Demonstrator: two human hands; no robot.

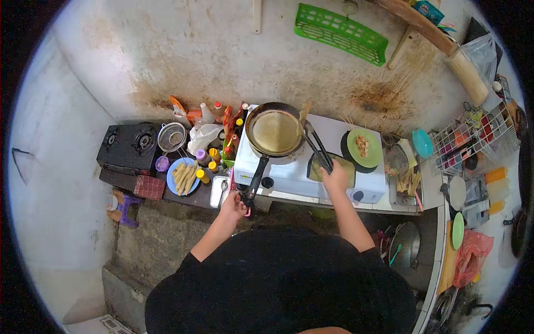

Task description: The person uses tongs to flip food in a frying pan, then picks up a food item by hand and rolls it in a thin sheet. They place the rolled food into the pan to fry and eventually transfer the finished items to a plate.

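Note:
My left hand (235, 205) is closed at the end of the long black handle of a frying pan (272, 132). The pan sits on the left side of a white stove (289, 181), and a pale yellowish layer covers its bottom. In my right hand (336, 177) is a pair of black tongs (318, 146), angled up toward the pan's right rim. A tan strip (304, 113) stands at that rim, by the tong tips. Below the tongs lies a rectangular, dark-edged tan sheet (347, 167). On the right burner, a green plate (355, 153) bears small orange-and-white food pieces.
To the left, a blue plate (171, 185) holds several tan rolls beside yellow-capped bottles (203, 177). A strainer (171, 136) stands by a black stove (119, 146). A metal tray (219, 196) carries a spoon. Rightward are a turquoise bowl (423, 143) and a wire rack (459, 133).

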